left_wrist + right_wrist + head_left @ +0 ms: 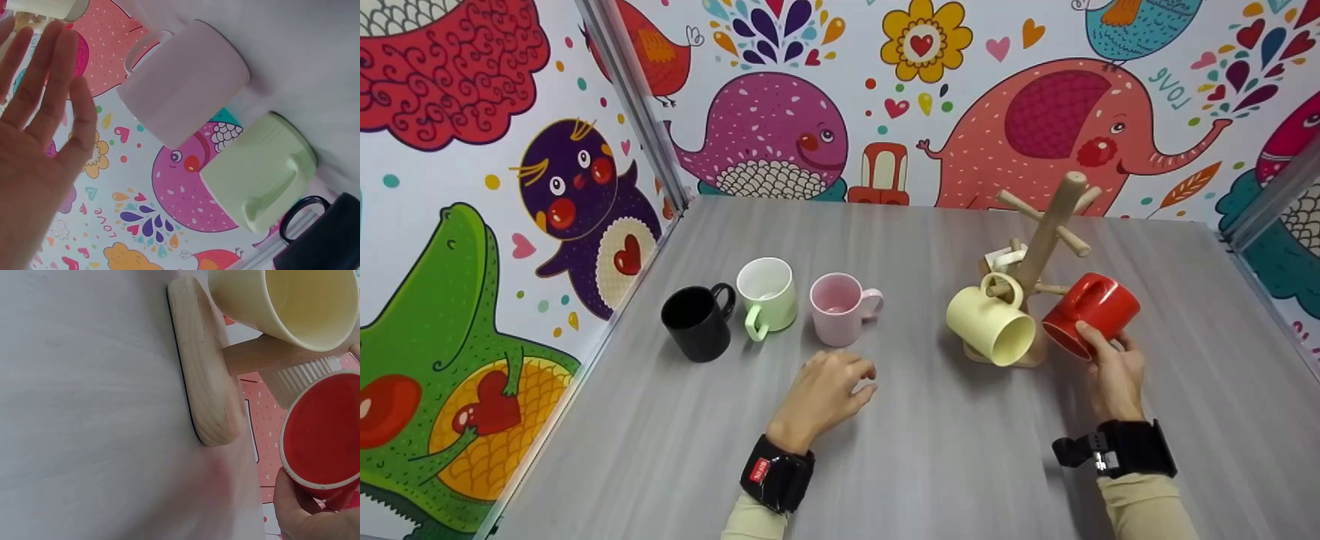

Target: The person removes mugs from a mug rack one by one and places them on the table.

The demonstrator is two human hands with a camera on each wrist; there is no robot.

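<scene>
My right hand (pixel 1102 346) grips a red mug (pixel 1091 309) at its rim, tilted on its side, right next to a wooden mug tree (pixel 1046 240). In the right wrist view my fingers (pixel 304 514) pinch the red mug (pixel 323 430) from below, near the tree's base (pixel 202 365). A pale yellow mug (pixel 992 324) hangs on a lower peg, and a white ribbed mug (pixel 1005 259) hangs behind it. My left hand (pixel 859 379) is held flat and holds nothing, just in front of a pink mug (pixel 840 307). Its fingers (pixel 45 95) are straight.
A green mug (pixel 766 295) and a black mug (pixel 697 321) stand in a row left of the pink mug, all upright on the grey table (pixel 930 465). Cartoon-patterned walls close off the left, back and right sides. Several upper pegs of the tree are bare.
</scene>
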